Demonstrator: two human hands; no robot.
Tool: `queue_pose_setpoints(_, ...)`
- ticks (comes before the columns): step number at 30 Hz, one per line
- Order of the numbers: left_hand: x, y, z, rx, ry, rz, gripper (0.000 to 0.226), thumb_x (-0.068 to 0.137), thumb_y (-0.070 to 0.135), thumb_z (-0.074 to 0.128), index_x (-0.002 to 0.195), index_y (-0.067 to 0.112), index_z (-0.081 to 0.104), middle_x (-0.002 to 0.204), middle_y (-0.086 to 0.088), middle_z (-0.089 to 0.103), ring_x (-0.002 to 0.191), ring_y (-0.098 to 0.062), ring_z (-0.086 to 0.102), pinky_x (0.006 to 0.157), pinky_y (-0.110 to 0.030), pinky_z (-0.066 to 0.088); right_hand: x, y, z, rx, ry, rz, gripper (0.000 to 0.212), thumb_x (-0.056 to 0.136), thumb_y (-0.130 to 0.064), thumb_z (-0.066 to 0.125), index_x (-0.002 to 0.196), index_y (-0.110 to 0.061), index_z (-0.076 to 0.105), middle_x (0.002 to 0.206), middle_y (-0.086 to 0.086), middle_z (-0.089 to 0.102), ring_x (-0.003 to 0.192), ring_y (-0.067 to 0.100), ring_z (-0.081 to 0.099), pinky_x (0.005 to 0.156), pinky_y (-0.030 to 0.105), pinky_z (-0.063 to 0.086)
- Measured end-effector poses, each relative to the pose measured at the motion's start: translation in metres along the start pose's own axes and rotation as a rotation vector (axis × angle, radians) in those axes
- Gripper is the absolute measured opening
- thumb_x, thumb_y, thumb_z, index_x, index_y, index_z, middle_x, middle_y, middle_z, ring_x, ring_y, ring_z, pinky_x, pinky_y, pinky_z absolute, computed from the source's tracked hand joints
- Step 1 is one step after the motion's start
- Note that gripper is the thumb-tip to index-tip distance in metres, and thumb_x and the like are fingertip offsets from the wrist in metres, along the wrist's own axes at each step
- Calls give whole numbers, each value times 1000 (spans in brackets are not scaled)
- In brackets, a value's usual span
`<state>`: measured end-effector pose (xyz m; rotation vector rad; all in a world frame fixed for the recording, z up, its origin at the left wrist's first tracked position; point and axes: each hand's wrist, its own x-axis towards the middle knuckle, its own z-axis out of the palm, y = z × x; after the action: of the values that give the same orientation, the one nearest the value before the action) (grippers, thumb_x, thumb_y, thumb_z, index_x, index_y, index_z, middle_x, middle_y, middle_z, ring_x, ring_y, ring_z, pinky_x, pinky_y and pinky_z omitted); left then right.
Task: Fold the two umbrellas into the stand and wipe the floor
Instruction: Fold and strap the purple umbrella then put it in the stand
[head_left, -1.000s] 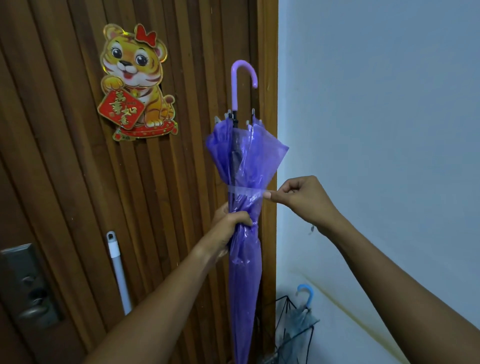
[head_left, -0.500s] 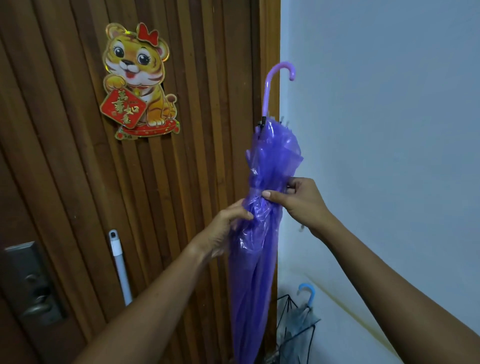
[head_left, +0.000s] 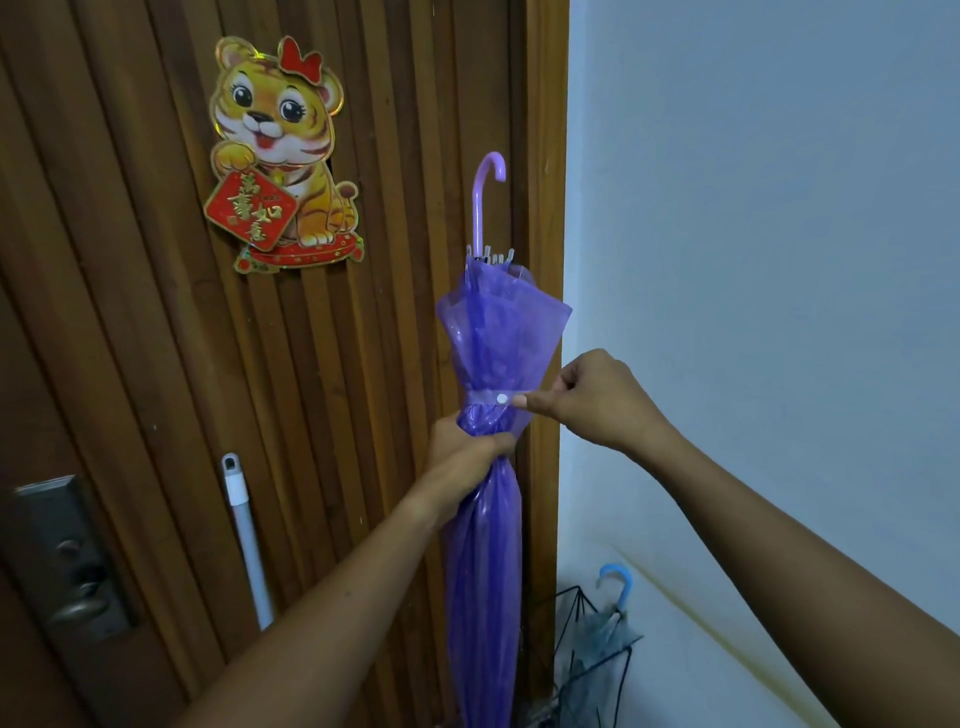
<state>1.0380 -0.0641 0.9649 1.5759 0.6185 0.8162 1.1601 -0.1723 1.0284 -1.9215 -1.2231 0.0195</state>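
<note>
While my left hand (head_left: 467, 448) grips the purple umbrella (head_left: 500, 332) upright before the door (head_left: 156, 364), my right hand (head_left: 589, 400) pinches the end of its strap (head_left: 491, 397). A second umbrella (head_left: 605, 636) sits in the stand (head_left: 568, 623), low right.

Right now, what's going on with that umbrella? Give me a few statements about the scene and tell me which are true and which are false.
1. The purple umbrella is held with its hooked handle pointing up. True.
2. The left hand grips the folded canopy just below the strap. True.
3. The right hand hangs idle, away from the umbrella. False: it pinches the end of the strap, beside the white snap.
4. The wire stand in the corner holds no umbrella. False: a blue-handled umbrella already stands in it.
5. A tiger decoration is stuck on the wooden door. True.
</note>
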Motion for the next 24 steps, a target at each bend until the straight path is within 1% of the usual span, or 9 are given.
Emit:
queue_pose_setpoints(3,4,0,-6,-88,9,-63,19,68,-6,62,84,4,60,75,-13,58,68,-28,60,60,-32,52,0,-2,-6,85,11,-68,42,80,-33,82,57,-10,56,40,-13,50,40,1,49,41,8,35)
queue_pose_setpoints(5,5,2,-12,-208,-66,-106,30,70,-8,61,99,1,62,89,-18,58,78,-33,61,71,-36,59,2,1,-11,131,18,-83,42,80,-32,83,58,-5,59,38,-13,47,38,2,46,41,9,33)
queue_pose_setpoints(8,5,7,-19,-322,-215,-100,53,65,-3,62,117,-10,56,104,-19,59,79,-26,66,79,-37,60,3,11,-13,227,7,-79,42,79,-36,83,58,-7,61,41,-13,47,39,3,43,43,10,33)
queue_pose_setpoints(11,0,13,-18,-377,-351,-126,49,61,-3,57,109,-10,57,85,-14,59,64,-17,65,82,-40,59,2,18,-12,310,-18,-59,40,76,-41,84,64,-6,67,45,-13,48,41,3,41,42,10,31)
queue_pose_setpoints(13,-6,15,-18,-413,-462,-208,43,61,-3,53,104,-7,58,69,-10,60,57,-17,65,92,-45,50,1,20,-11,391,-135,-25,27,80,-39,81,75,-14,73,48,-14,50,43,4,39,42,13,31)
queue_pose_setpoints(15,-8,16,-18,-464,-594,-243,37,61,-4,52,98,-6,58,64,-10,59,57,-19,63,96,-48,48,-1,20,-9,524,-323,-18,23,87,-35,74,68,-24,70,52,-9,46,46,8,31,44,18,26)
queue_pose_setpoints(17,-6,18,-18,-492,-697,-249,34,61,-3,54,94,-5,62,68,-12,58,64,-23,62,95,-49,50,-4,21,-5,646,-408,-41,26,89,-34,71,67,-20,69,57,1,39,51,13,24,48,24,17)
queue_pose_setpoints(21,4,18,-22,-167,-575,-178,35,64,12,66,98,7,72,90,-10,67,80,-21,65,79,-34,52,0,20,4,551,-125,-76,33,88,-28,75,76,2,69,56,5,59,46,4,47,50,15,35)
queue_pose_setpoints(24,10,9,-27,54,-438,-90,56,67,32,79,120,25,63,106,2,70,103,-20,69,92,-43,55,5,27,18,390,93,-24,33,85,-33,78,82,-1,72,62,1,65,47,2,57,49,13,42)
